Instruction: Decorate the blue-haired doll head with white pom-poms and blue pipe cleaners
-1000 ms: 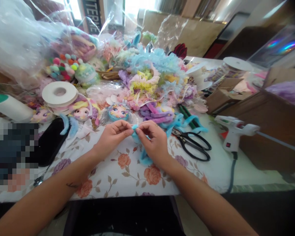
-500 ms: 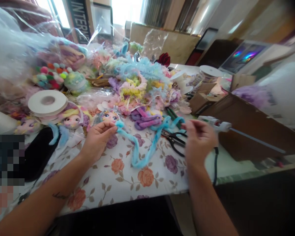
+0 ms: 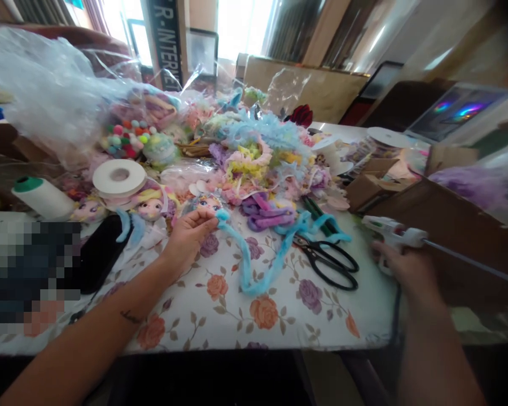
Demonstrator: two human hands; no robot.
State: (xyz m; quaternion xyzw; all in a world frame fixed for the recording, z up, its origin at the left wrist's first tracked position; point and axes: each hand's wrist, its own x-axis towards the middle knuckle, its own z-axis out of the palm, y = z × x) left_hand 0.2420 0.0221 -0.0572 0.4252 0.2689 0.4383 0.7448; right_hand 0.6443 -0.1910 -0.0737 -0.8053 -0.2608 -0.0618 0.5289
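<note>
The coiled tip of a fluffy light-blue cord [image 3: 248, 270] is pinched between the thumb and fingers of my left hand [image 3: 190, 239]. From there the cord loops down over the flowered cloth and back up to the right, where it crosses something dark green. My right hand [image 3: 408, 268], somewhat blurred, is closed around the handle of a white hot glue gun [image 3: 395, 234], with a long glue stick [image 3: 469, 256] out of its back. Black-handled scissors [image 3: 332, 262] lie between my hands. Just behind my left hand is a doll face [image 3: 207, 203], partly covered.
Purple fuzzy cords [image 3: 265, 211] lie behind the blue one. A ribbon spool [image 3: 119, 177], doll heads [image 3: 151, 207] and a thread cone [image 3: 44, 197] stand left, near a black phone-like object [image 3: 104, 254]. Pastel trims [image 3: 258, 132] are heaped behind. A cardboard box [image 3: 461, 237] stands right.
My right hand has moved right, from beside the cord and scissors to the glue gun, and has taken hold of it. My left hand still pinches the cord. The view has shifted left.
</note>
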